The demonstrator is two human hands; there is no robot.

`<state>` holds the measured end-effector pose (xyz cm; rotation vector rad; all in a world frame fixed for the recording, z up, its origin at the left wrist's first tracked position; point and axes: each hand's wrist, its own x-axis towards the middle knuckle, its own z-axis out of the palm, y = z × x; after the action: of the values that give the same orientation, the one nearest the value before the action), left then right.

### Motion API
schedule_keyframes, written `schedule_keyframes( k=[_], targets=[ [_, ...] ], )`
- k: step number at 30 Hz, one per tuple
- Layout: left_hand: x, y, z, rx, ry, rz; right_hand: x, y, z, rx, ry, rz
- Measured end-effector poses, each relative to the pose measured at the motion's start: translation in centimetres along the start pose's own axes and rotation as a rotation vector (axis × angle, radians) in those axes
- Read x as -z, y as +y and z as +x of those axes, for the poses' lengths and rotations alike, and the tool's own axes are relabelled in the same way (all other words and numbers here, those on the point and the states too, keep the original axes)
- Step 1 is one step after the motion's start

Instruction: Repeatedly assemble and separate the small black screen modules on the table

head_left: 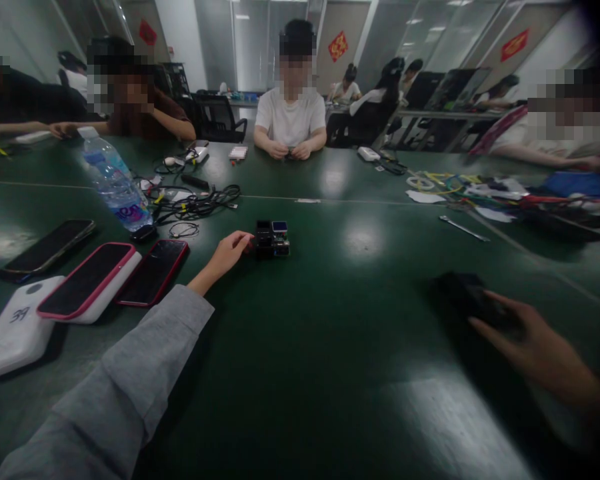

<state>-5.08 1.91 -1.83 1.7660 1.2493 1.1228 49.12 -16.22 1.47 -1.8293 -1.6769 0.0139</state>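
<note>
On the green tabletop, my left hand [230,252] reaches out in a grey sleeve, its fingers bent together against the left side of a small black electronic device [273,239]. That device has a little screen and a bare circuit board on its right part. Whether the fingertips wrap around its edge is hard to see. Over at the right, my right hand [530,337] grips a black box-like object [463,297] between thumb and fingers. Motion blur and shade hide its details, and its far end points toward the table's middle.
Phones [153,273], a white power bank [17,327] and a water bottle [115,180] occupy the left. Black cables [200,203] lie behind them. A wrench [464,229] and coloured wires [445,183] are at the right. A person [290,113] sits opposite, others at the sides.
</note>
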Motion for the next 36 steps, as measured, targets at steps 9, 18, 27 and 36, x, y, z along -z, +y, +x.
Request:
schedule_keyframes(
  k=[9, 18, 27, 36],
  targets=[
    [0.0, 1.0, -0.5, -0.044, -0.054, -0.071, -15.3, -16.7, 6.8, 0.403, -0.154, -0.018],
    [-0.3, 2.7, -1.3, -0.254, -0.016, 0.306, -18.0, -21.5, 7.3, 0.567, -0.018, -0.071],
    [-0.8, 3.6, -2.0, -0.387, -0.111, 0.567, -18.1, -23.5, 5.8, 0.848, -0.276, 0.046],
    [-1.0, 4.1, -2.2, -0.398, -0.141, 0.693, -17.4, -23.3, 5.8, 0.788, -0.144, 0.069]
  ],
)
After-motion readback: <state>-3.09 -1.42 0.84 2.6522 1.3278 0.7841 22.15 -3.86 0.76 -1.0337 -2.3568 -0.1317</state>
